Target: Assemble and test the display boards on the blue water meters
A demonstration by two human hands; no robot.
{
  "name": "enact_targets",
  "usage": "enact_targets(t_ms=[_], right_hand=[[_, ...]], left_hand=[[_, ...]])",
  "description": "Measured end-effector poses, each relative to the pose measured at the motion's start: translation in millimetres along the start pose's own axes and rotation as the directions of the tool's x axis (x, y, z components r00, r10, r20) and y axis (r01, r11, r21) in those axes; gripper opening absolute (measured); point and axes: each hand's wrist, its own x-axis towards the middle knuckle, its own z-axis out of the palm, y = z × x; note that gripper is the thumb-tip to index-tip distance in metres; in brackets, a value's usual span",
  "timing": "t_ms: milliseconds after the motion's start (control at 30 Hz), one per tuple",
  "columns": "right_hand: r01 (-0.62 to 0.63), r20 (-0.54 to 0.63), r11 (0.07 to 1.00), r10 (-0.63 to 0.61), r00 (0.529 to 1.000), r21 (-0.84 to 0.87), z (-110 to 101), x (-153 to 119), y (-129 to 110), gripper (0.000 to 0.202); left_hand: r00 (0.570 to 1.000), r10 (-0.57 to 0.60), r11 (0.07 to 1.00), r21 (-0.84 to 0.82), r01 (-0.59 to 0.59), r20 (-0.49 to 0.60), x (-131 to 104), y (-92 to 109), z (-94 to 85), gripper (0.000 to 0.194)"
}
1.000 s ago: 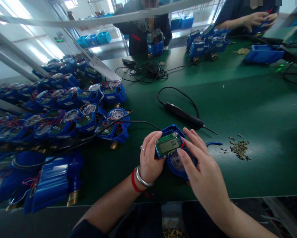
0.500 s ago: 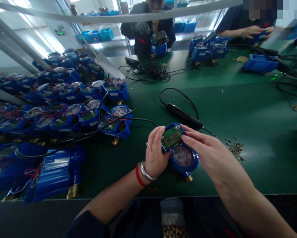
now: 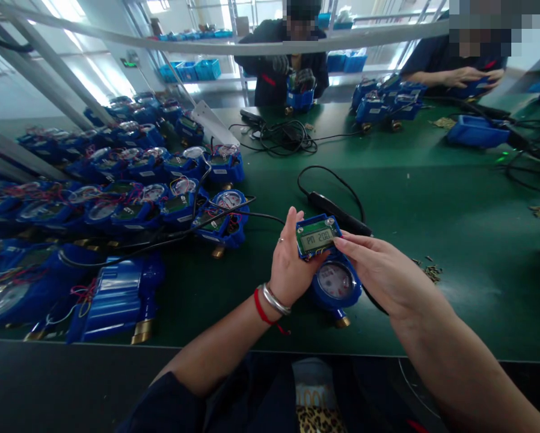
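A blue water meter [image 3: 337,280] with a round glass dial and a brass pipe end is between my hands, just above the green table or resting on it; I cannot tell which. Its upper part carries a green circuit board with a lit grey display [image 3: 317,239] showing characters. My left hand [image 3: 291,264] is closed around the left side of the meter, index finger raised along the edge. With fingertips pinched at the display's right edge, my right hand [image 3: 373,258] grips the other side. Beyond the meter lies a black screwdriver-like tool [image 3: 335,210] with a cable.
Rows of blue water meters [image 3: 139,204] with loose wires fill the left. One meter [image 3: 116,294] lies near the front edge. Small screws [image 3: 432,273] are scattered at right. Coiled black cables [image 3: 288,135] lie further back. Two people work across the table [image 3: 432,180].
The display is tilted more towards me and its characters read more clearly. My left index finger has straightened upward. The whole view has shifted slightly, and my right hand covers more of the screws.
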Motion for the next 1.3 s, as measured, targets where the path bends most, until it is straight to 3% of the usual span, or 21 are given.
enact_targets(t_ms=[133,333,433,567,700,833,1000,1200,1300], right_hand=[[-0.005,0.009,1.000,0.005,1.000,-0.018,-3,0,3,0.032],[0.008,0.062,0.998,-0.005,0.998,-0.056,-10,0,11,0.033],[0.028,0.079,0.990,-0.017,0.997,-0.140,-17,-4,8,0.034],[0.081,-0.029,0.927,-0.099,0.995,-0.366,-32,-16,4,0.040],[0.186,-0.109,0.784,-0.307,0.945,-0.592,-39,-27,15,0.039],[0.318,-0.062,0.674,-0.475,0.878,-0.667,-21,-32,34,0.041],[0.424,-0.038,0.540,-0.649,0.760,-0.727,-2,-29,48,0.039],[0.466,-0.022,0.507,-0.693,0.720,-0.725,-4,-28,48,0.036],[0.454,-0.028,0.521,-0.678,0.734,-0.723,-7,-27,46,0.035]], left_hand=[[0.995,-0.099,0.994,0.049,0.099,0.012,2,5,-0.9,0.100],[0.986,-0.169,0.980,0.103,0.168,-0.007,0,6,-0.9,0.076],[0.982,-0.185,0.975,0.122,0.186,-0.022,-2,5,-1.0,0.060],[0.982,-0.184,0.975,0.120,0.188,-0.051,-5,2,-3.2,0.053],[0.984,-0.145,0.982,0.107,0.156,-0.100,-7,1,-5.1,0.050],[0.986,-0.120,0.991,0.049,0.126,-0.114,-8,4,-3.5,0.051],[0.985,-0.127,0.992,-0.027,0.124,-0.120,-9,3,0.7,0.050],[0.978,-0.199,0.972,-0.141,0.188,-0.069,-16,-4,2.1,0.052],[0.978,-0.198,0.974,-0.125,0.188,-0.073,-16,-5,1.5,0.056]])
